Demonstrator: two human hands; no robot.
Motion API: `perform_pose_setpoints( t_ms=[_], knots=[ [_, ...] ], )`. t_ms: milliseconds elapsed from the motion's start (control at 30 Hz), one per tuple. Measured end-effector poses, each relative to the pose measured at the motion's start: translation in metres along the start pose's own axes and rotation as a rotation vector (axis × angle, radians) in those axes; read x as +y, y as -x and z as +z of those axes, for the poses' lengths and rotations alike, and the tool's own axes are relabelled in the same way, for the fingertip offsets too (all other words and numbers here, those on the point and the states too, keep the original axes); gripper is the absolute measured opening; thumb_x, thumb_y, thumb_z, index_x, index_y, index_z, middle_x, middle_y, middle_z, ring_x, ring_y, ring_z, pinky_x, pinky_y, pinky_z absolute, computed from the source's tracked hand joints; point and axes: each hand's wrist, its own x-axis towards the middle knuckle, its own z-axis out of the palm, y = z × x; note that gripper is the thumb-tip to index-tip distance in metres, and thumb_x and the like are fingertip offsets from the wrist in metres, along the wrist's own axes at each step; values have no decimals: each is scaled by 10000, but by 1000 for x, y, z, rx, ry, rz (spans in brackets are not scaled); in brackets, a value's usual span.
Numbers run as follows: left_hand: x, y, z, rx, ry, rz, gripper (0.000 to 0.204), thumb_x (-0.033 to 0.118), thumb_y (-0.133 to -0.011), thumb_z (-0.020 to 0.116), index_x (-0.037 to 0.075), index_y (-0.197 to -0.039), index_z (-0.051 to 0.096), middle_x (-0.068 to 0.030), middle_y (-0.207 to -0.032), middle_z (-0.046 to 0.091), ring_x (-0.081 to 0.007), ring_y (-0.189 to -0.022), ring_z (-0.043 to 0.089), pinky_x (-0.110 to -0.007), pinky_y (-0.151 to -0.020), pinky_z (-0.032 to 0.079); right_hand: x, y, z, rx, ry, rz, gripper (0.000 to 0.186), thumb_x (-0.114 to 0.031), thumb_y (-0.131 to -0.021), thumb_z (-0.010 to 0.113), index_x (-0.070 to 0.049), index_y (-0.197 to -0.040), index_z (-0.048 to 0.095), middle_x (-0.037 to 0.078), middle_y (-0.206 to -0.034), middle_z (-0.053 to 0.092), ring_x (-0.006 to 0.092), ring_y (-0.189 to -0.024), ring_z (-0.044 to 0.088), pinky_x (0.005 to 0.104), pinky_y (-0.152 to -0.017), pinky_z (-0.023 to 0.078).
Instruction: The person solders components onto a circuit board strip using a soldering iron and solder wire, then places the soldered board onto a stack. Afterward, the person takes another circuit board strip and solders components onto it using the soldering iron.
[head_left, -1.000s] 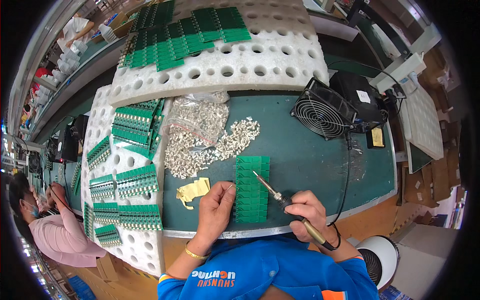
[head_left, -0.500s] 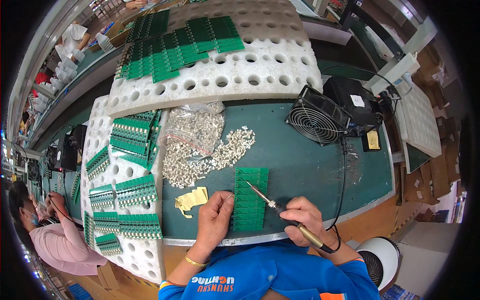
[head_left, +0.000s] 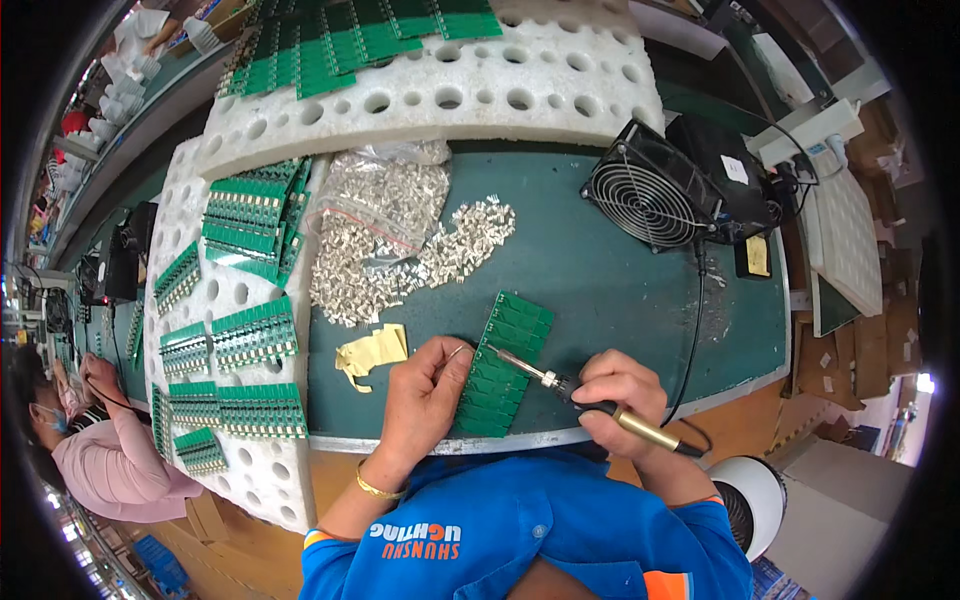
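Note:
A green circuit board panel (head_left: 508, 385) lies tilted on the bench in front of me. My left hand (head_left: 422, 400) is closed at its lower left edge, with a thin curved solder wire (head_left: 461, 349) pinched between thumb and forefinger. From the right, my right hand (head_left: 622, 400) grips a soldering iron (head_left: 640, 428) with a black and gold handle. The iron's metal tip reaches over the upper left part of the panel, close to its edge; whether it touches cannot be made out. Past my left hand lies a crumpled yellow paper piece (head_left: 372, 352).
Small silvery parts (head_left: 470, 240) lie heaped beside an open plastic bag (head_left: 385, 195). Populated boards rest on white foam (head_left: 232, 330) at left; more lie on the far foam slab (head_left: 420, 115). A black fan (head_left: 652, 190) stands back right. A co-worker (head_left: 120, 460) sits at left.
The panel has turned from upright to leaning right at its far end. The iron's tip now lies nearer the panel's left edge. The whole view has shifted, so the bench sits higher in it.

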Motion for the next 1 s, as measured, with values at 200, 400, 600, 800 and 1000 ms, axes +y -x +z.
perform_pose_setpoints(
  t_ms=[200,400,600,800,1000],
  knots=[
    [2,-1,1,-20,-32,-29,151,128,-994,579,-10,-961,630,14,-694,582,-27,-651,493,-224,-562,423,5,7,-4,-8,-107,165,139,-79,-818,721,-19,-930,665,118,-799,623,202,-650,594,298,-561,454],
    [3,-1,2,-35,-65,-36,148,127,-995,577,-7,-964,631,9,-692,588,-34,-645,502,-228,-563,427,4,8,-2,-45,-75,174,134,-98,-844,710,-26,-949,672,109,-806,623,206,-653,599,307,-561,464],
    [4,-1,3,-41,-86,-45,142,136,-981,602,-2,-984,640,12,-693,590,-32,-628,482,-226,-545,406,7,10,-6,-57,-56,176,162,-113,-843,717,-37,-982,686,108,-809,625,206,-654,601,309,-555,466],
    [7,-1,1,-61,-42,-95,127,67,-890,666,14,-1004,658,31,-712,613,4,-552,389,-205,-477,317,8,11,-7,-59,-83,162,179,-81,-809,722,-38,-980,692,112,-810,629,205,-655,604,308,-557,474],
    [12,-1,1,-62,-84,-113,158,20,-825,685,19,-981,659,40,-729,633,7,-530,368,-206,-464,295,9,11,-6,-75,-73,161,196,-34,-776,724,-36,-969,694,106,-807,622,197,-652,601,304,-549,470]
  ],
)
